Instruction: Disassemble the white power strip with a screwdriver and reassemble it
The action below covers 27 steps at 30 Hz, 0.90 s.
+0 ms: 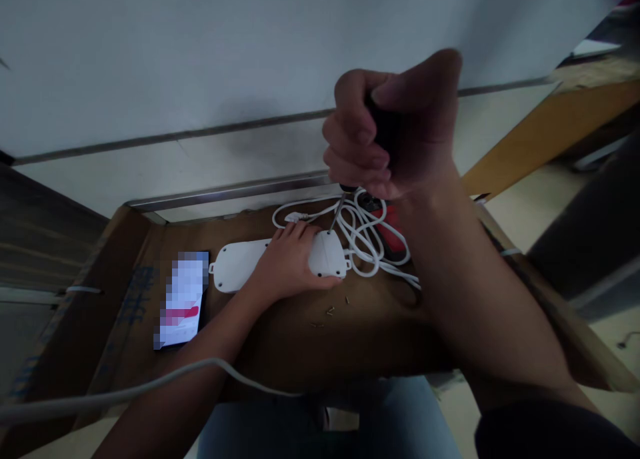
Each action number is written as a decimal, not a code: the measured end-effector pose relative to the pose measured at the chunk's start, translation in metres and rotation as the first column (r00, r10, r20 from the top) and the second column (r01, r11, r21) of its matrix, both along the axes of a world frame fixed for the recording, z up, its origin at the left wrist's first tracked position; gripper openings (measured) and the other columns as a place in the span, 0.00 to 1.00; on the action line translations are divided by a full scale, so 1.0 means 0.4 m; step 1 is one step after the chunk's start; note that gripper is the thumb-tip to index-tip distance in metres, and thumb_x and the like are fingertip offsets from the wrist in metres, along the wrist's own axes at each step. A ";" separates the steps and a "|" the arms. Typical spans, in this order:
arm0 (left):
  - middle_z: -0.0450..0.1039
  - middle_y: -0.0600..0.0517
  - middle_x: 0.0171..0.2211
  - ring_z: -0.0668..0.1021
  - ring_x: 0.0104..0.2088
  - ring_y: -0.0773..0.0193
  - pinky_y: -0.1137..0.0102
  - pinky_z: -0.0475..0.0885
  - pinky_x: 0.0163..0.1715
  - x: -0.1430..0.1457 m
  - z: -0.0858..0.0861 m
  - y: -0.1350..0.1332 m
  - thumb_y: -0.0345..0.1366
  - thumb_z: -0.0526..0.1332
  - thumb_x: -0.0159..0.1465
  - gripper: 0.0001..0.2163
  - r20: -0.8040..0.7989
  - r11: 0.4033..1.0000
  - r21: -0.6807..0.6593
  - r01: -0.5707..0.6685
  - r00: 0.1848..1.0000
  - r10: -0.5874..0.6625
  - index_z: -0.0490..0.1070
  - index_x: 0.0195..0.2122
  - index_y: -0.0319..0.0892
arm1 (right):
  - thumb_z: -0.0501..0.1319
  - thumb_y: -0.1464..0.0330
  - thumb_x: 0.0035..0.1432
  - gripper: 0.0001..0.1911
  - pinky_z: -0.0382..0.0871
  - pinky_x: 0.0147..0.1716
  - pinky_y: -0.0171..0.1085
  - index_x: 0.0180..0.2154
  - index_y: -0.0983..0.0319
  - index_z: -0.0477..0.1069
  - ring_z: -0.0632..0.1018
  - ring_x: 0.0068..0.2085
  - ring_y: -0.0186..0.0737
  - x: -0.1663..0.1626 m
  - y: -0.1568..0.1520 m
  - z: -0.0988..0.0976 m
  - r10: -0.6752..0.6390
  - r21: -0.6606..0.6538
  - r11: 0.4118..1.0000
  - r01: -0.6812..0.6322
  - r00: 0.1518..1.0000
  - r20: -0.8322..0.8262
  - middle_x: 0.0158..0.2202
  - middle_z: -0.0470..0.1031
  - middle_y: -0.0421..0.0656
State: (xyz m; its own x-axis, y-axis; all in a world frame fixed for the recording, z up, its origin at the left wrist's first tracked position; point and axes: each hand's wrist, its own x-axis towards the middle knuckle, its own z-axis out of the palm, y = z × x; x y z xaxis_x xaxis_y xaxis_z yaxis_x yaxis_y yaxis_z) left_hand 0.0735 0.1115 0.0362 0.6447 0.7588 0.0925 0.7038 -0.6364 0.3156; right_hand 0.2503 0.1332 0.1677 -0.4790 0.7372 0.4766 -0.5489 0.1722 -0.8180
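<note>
A white power strip [235, 264] lies face down on a brown cardboard sheet [360, 326]. My left hand [287, 262] lies across its middle and presses it down, fingers wrapped over its far edge. My right hand [395, 126] is raised close to the camera in a fist around the black handle of a screwdriver [337, 214]. The metal shaft points down and its tip meets the strip's right end. The strip's white cable [365, 236] lies coiled just right of it.
Several small screws [330, 310] lie loose on the cardboard near the strip. A phone [183, 299] with a lit screen rests at the left. A red object [395, 236] sits under the coiled cable. A grey cord [150, 382] crosses the front. A white wall stands behind.
</note>
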 end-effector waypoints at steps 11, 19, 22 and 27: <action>0.73 0.39 0.60 0.74 0.61 0.38 0.46 0.69 0.65 -0.001 -0.005 0.004 0.63 0.73 0.52 0.44 -0.002 1.000 0.008 -0.001 1.000 0.001 0.68 0.64 0.41 | 0.61 0.62 0.59 0.20 0.41 0.18 0.36 0.21 0.59 0.55 0.54 0.17 0.28 -0.081 -0.016 -0.006 -0.596 0.174 0.793 0.583 0.803 0.025 0.17 0.52 0.36; 0.72 0.40 0.61 0.73 0.63 0.37 0.44 0.67 0.66 -0.002 -0.004 0.001 0.61 0.73 0.53 0.42 0.005 1.000 -0.006 -0.005 1.000 0.005 0.68 0.63 0.42 | 0.50 0.60 0.72 0.18 0.58 0.29 0.37 0.29 0.58 0.55 0.64 0.26 0.32 -0.095 -0.054 -0.012 -0.920 0.367 0.390 0.845 0.343 0.189 0.25 0.62 0.39; 0.72 0.38 0.62 0.72 0.63 0.36 0.44 0.67 0.66 -0.002 -0.004 0.003 0.62 0.73 0.53 0.44 -0.004 1.000 -0.004 -0.004 1.000 0.004 0.68 0.64 0.41 | 0.51 0.61 0.72 0.18 0.62 0.37 0.37 0.28 0.58 0.56 0.64 0.29 0.34 -0.093 -0.035 -0.019 -0.953 0.407 0.295 0.865 0.295 0.065 0.25 0.62 0.39; 0.72 0.37 0.62 0.73 0.63 0.36 0.45 0.67 0.66 -0.002 -0.002 0.005 0.63 0.73 0.53 0.44 -0.014 1.000 -0.003 0.014 1.000 -0.014 0.67 0.64 0.39 | 0.56 0.66 0.62 0.06 0.76 0.45 0.33 0.36 0.58 0.71 0.79 0.52 0.35 -0.061 0.011 -0.012 -0.748 0.303 0.630 0.715 0.663 -0.009 0.60 0.74 0.40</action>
